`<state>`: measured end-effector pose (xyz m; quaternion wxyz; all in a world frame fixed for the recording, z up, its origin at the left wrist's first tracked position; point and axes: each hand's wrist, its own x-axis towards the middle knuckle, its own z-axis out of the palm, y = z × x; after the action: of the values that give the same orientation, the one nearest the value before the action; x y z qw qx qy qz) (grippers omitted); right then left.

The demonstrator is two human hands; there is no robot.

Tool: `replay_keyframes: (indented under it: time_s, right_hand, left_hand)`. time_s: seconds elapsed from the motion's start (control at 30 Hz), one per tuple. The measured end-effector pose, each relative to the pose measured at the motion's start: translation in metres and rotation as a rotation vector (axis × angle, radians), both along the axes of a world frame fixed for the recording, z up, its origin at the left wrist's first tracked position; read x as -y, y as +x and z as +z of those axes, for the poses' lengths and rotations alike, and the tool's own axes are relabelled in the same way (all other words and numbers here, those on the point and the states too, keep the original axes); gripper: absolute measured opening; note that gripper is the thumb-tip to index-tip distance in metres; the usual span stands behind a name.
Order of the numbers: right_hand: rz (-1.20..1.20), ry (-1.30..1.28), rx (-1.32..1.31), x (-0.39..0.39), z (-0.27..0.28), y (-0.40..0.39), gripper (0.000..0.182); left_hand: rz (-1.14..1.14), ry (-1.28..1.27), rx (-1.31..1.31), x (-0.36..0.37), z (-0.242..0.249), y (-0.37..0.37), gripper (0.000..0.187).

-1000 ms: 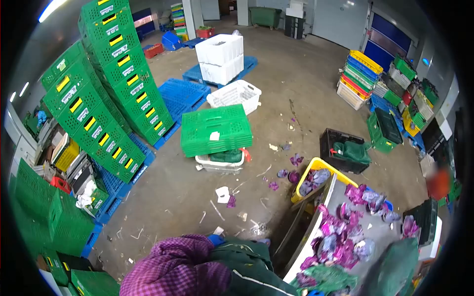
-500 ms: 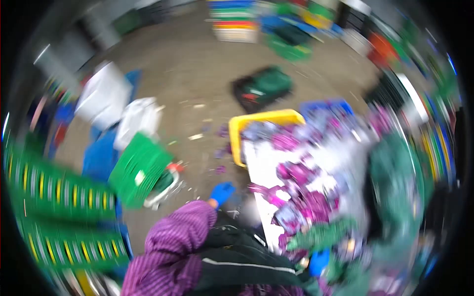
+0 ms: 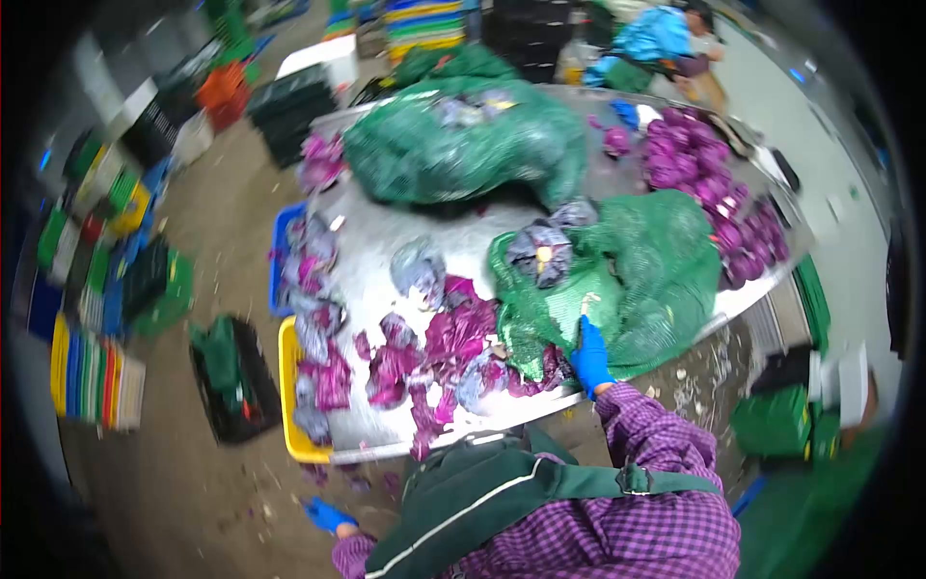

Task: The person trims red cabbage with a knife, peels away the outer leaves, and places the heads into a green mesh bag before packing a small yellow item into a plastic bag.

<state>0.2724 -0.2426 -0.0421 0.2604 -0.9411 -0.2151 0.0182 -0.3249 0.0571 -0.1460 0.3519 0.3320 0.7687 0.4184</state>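
My right hand [image 3: 591, 363], in a blue glove, rests against the near edge of a green net bag [image 3: 667, 280] on the metal table [image 3: 371, 217], one finger stretched out over the mesh. Inside the bag's open mouth, left of that hand, lies a cabbage [image 3: 540, 255] with a pale stem end. Loose purple leaves [image 3: 461, 328] are spread on the table to the left. My left hand [image 3: 330, 515], also blue-gloved, hangs low beyond the table's near left corner, apparently holding nothing, its fingers somewhat apart.
Another full green net bag [image 3: 463, 145] lies at the table's far side. Peeled purple cabbages [image 3: 687, 159] are heaped at the right. Yellow [image 3: 289, 386] and blue [image 3: 280, 261] bins with leaves adjoin the left edge. A person in blue [image 3: 656, 37] is at the far right.
The view has swung right, bringing the whole table in front. My right hand now shows clearly on the net bag; my left hand appears lower, away from the table.
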Motion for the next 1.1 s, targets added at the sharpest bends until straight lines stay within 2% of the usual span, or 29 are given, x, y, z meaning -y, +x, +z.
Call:
replay_keyframes:
  time_s: [0.03, 0.07, 0.13, 0.17, 0.2, 0.23, 0.27, 0.3, 0.37, 0.4, 0.47, 0.57, 0.67, 0.77, 0.83, 0.9, 1.03, 1.1]
  right_hand:
    - [-0.076, -0.028, -0.033, -0.004, 0.002, -0.008, 0.076]
    - [-0.134, -0.034, -0.091, -0.012, 0.009, -0.014, 0.074]
    - [-0.219, -0.029, -0.151, -0.018, 0.010, -0.033, 0.073]
    - [-0.229, -0.006, -0.106, -0.020, 0.003, -0.040, 0.070]
    - [-0.235, 0.016, -0.060, -0.019, -0.002, -0.046, 0.068]
    - [-0.262, 0.027, -0.054, -0.018, -0.003, -0.053, 0.068]
    - [-0.257, 0.055, -0.006, -0.016, -0.006, -0.063, 0.065]
    - [-0.253, 0.081, 0.041, -0.015, -0.008, -0.073, 0.063]
    - [-0.301, 0.129, 0.087, -0.016, -0.006, -0.084, 0.060]
    - [-0.302, 0.124, 0.110, -0.018, -0.006, -0.087, 0.059]
    - [-0.327, 0.119, 0.132, -0.021, -0.004, -0.092, 0.058]
    - [-0.337, 0.126, 0.144, -0.025, 0.001, -0.095, 0.058]
    - [-0.311, 0.136, 0.167, -0.020, -0.001, -0.095, 0.058]
    - [-0.281, 0.131, 0.163, -0.016, 0.000, -0.095, 0.058]
    - [-0.204, 0.118, 0.149, -0.019, -0.004, -0.097, 0.058]
    - [-0.280, 0.131, 0.107, -0.020, 0.001, -0.093, 0.057]
    - [-0.202, 0.107, 0.129, -0.024, 0.006, -0.094, 0.058]
    - [-0.221, 0.110, 0.088, -0.020, 0.002, -0.090, 0.061]
  left_hand:
    - [-0.033, 0.170, -0.270, -0.024, 0.008, 0.000, 0.044]
    - [-0.131, 0.229, -0.262, -0.036, 0.041, 0.024, 0.045]
    - [-0.332, 0.347, -0.224, -0.054, 0.137, 0.092, 0.047]
    - [-0.570, 0.498, -0.358, -0.072, 0.134, 0.101, 0.047]
    - [-0.671, 0.595, -0.225, -0.077, 0.141, 0.133, 0.048]
    - [-0.792, 0.668, -0.131, -0.085, 0.124, 0.157, 0.049]
    - [-1.021, 0.677, -0.205, -0.079, 0.148, 0.193, 0.053]
    - [-1.118, 0.745, -0.191, -0.069, 0.140, 0.222, 0.056]
    - [-1.515, 0.849, -0.269, -0.038, 0.163, 0.278, 0.072]
    - [-1.664, 0.865, -0.199, -0.024, 0.161, 0.306, 0.079]
    - [-1.906, 0.918, -0.322, 0.007, 0.171, 0.345, 0.086]
    - [-2.110, 0.893, -0.703, 0.022, 0.138, 0.383, 0.083]
    - [-2.145, 0.944, -0.709, 0.002, 0.119, 0.382, 0.079]
    - [-1.937, 0.907, -0.797, -0.027, 0.115, 0.355, 0.076]
    - [-1.808, 0.722, -0.880, -0.056, 0.121, 0.329, 0.074]
    - [-1.689, 0.748, -0.860, -0.089, 0.118, 0.295, 0.076]
    - [-1.636, 0.686, -0.993, -0.145, 0.121, 0.233, 0.076]
    - [-1.512, 0.655, -0.969, -0.169, 0.110, 0.206, 0.069]
